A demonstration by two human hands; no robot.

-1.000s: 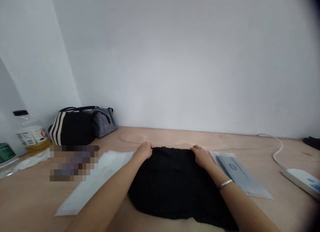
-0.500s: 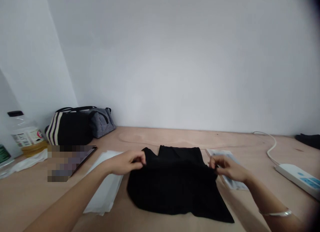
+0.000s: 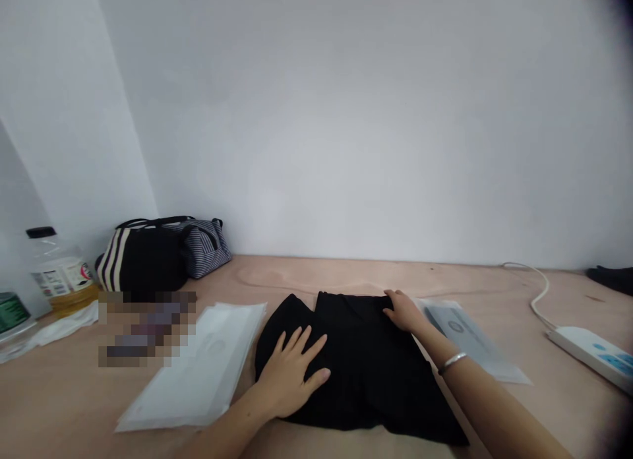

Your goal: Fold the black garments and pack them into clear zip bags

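Note:
A black cloth garment [image 3: 361,360] lies folded over on the pale wooden table [image 3: 346,274], with two dark flaps at its far edge. My left hand [image 3: 291,373] presses flat on its near-left part, fingers spread. My right hand [image 3: 405,312] rests on the far right edge of the cloth, gripping nothing that I can see. A silver bangle [image 3: 452,363] circles my right wrist. A stack of white plastic packets [image 3: 198,367] lies just left of the garment, and a clear packet with a grey printed sheet [image 3: 467,337] lies just right of it.
A striped black tote bag [image 3: 143,261] and a striped grey pouch [image 3: 202,248] stand by the wall at back left. Near them are a bottle of yellow oil [image 3: 62,271] and a pixelated patch [image 3: 146,327]. A white power strip [image 3: 591,350] with its cable sits at right.
Both hands have let go of the raised far edge of the cloth, which now lies flat. My left hand has moved nearer me and pressed down; my right hand has moved to the far edge.

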